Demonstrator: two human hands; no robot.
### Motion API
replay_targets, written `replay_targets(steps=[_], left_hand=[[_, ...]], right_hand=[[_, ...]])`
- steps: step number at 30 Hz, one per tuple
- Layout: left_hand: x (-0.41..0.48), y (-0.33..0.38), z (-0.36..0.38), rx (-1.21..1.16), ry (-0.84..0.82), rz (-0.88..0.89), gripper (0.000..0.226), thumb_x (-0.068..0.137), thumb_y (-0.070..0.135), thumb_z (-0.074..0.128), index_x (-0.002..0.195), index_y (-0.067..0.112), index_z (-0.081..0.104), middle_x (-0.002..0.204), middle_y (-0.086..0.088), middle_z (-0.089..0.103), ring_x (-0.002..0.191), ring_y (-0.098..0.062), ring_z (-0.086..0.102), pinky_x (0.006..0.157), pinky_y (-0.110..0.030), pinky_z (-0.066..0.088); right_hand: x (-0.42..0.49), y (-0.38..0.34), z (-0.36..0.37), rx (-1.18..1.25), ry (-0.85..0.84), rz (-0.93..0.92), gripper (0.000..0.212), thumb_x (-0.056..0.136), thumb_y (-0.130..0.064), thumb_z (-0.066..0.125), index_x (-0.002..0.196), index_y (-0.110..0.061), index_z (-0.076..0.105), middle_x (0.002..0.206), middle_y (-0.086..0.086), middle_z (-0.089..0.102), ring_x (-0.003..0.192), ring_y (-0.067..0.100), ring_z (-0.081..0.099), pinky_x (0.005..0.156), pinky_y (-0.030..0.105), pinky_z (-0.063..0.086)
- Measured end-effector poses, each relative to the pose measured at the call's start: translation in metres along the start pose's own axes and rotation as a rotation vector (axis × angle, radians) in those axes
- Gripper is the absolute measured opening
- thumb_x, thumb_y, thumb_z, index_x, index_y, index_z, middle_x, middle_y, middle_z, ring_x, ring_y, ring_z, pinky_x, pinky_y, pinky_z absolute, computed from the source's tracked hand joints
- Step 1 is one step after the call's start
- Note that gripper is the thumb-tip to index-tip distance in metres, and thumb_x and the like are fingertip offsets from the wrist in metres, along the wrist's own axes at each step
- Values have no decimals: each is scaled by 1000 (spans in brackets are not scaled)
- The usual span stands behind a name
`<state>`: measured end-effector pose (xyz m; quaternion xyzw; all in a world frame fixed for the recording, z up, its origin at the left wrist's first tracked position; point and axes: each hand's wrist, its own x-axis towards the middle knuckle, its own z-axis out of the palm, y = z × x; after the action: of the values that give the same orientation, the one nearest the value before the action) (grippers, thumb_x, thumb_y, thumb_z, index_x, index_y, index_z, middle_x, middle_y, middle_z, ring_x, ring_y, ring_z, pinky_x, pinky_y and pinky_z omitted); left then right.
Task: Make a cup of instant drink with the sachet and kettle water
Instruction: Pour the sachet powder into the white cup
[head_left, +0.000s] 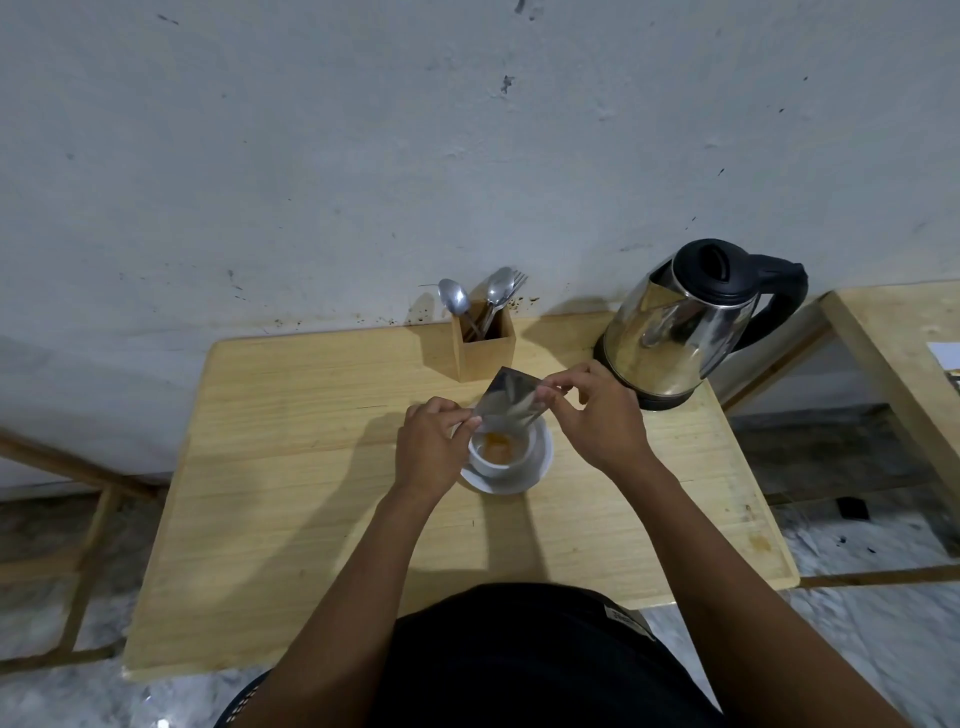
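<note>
Silver foil catches the light between the two hands: one sachet (508, 397), tipped mouth-down, its long axis slanting from the upper corner away from the person down toward the cup. The left hand (428, 449) pinches its lower left edge with fingers closed on the foil; the right hand (597, 413) pinches the right edge between thumb and forefinger, the other fingers loosely curled. Directly under both hands stands one white cup (496, 457) on one white saucer (540, 462), orange-brown powder already heaped inside. Just beyond the hands is one wooden holder (485, 345) with two spoons and a fork. Beyond and to the right of the right hand sits one steel kettle (685, 322), handle turned rightward, so the right hand is nearer for pouring.
</note>
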<state>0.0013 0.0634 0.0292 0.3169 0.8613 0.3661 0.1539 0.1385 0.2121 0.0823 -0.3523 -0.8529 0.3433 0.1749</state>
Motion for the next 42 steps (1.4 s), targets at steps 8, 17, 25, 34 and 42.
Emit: replay_targets(steps=[8,17,25,34,42], left_hand=[[-2,1,-2,2,3,-9,24,90,28,61,105,13,74,104,-3,65,108,-23,47,86,-26,37],[-2,1,-2,1,5,5,22,90,27,62,103,14,75,103,-2,65,106,-22,47,85,-27,38],[-1,6,-3,-33,-21,2,33,89,31,63,118,17,65,121,-3,58,115,-23,45,97,-37,40],[3,16,-2,-138,-23,9,23,90,27,61,100,9,73,108,1,66,109,-17,45,89,-27,36],[4,13,2,-160,-6,14,22,87,27,65,93,9,76,102,2,68,108,-24,50,93,-40,45]], right_hand=[[-3,-4,1,-28,-36,-13,8,88,-40,67,88,-35,72,80,-19,56,74,-13,50,74,13,28],[-3,-9,6,-5,-15,32,8,88,-38,67,86,-33,74,77,-19,58,72,-14,50,73,23,31],[-2,-1,2,-19,8,-35,7,84,-41,70,87,-37,75,78,-21,62,73,-4,52,77,31,42],[-8,-1,2,36,-13,-80,23,81,-30,76,104,-30,75,79,-21,62,70,5,52,67,17,40],[-10,-8,4,8,40,-61,28,82,-27,76,110,-25,73,78,-20,66,63,0,50,70,22,44]])
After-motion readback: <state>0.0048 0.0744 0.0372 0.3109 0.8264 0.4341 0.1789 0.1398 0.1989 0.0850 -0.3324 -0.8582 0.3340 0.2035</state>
